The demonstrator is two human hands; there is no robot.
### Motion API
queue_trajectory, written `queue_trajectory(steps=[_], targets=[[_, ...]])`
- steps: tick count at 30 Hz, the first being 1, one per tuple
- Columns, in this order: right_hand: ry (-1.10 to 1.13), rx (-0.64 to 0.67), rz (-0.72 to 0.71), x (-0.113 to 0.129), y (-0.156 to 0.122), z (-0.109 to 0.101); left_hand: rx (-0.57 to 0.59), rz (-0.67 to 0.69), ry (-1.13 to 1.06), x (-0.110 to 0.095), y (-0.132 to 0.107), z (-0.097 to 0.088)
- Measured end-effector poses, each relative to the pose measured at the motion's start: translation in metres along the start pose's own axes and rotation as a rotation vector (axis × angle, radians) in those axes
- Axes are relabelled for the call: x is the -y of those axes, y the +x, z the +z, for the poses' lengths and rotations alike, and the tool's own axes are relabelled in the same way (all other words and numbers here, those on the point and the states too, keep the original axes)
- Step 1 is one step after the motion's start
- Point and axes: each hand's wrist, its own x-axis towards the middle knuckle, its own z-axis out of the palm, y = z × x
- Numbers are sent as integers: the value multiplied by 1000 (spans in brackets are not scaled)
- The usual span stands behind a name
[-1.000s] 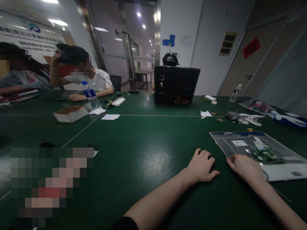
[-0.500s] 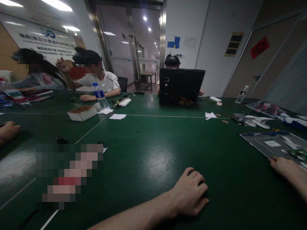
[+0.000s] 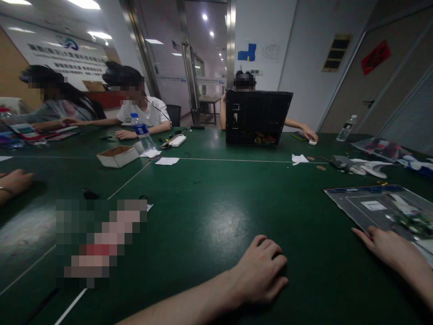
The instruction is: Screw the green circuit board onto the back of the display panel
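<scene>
My left hand (image 3: pixel 262 270) rests on the green table with its fingers loosely curled and apart, and holds nothing visible. At the right, a flat grey display panel (image 3: pixel 358 216) lies with circuit boards (image 3: pixel 414 221) and a white label (image 3: pixel 373 206) on its upward face. My right hand (image 3: pixel 389 248) is at the panel's near edge, thumb pointing out over the table. Its other fingers are partly hidden and appear to hold the edge. A small red spot shows by the fingers.
A black open-backed case (image 3: pixel 259 115) stands across the table before a co-worker, whose hand (image 3: pixel 309 133) touches a small white object. Two more people sit at the left. A cardboard box (image 3: pixel 118 159), a water bottle (image 3: pixel 144 133) and paper scraps (image 3: pixel 299 158) lie about the table (image 3: pixel 189 216).
The panel has slid left and nearer along with my right hand. My left hand has hardly moved. The co-worker behind the case has reached out to the small white object.
</scene>
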Motion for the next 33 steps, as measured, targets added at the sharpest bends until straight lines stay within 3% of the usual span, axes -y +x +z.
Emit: queue_trajectory(steps=[3, 9, 14, 21, 28, 31, 33], targets=[[-68, 70, -42, 37, -30, 7, -6, -53, -8, 2, 1, -4], [-237, 123, -273, 119, -98, 15, -51, -139, -39, 5, 7, -12], [-139, 236, -480, 184, -138, 8, -125, -247, -81, 10, 12, -18], [3, 452, -676, 260, -173, 3, -91, -388, -64, 26, 18, -30], [70, 416, -883, 316, -199, 38, -20, -376, 144, 51, -1, -26], [221, 246, -1051, 320, -207, 55, 52, -422, 225, 57, -18, -26], [273, 175, -1157, 312, -210, 55, 90, -430, 236, 59, -28, -30]])
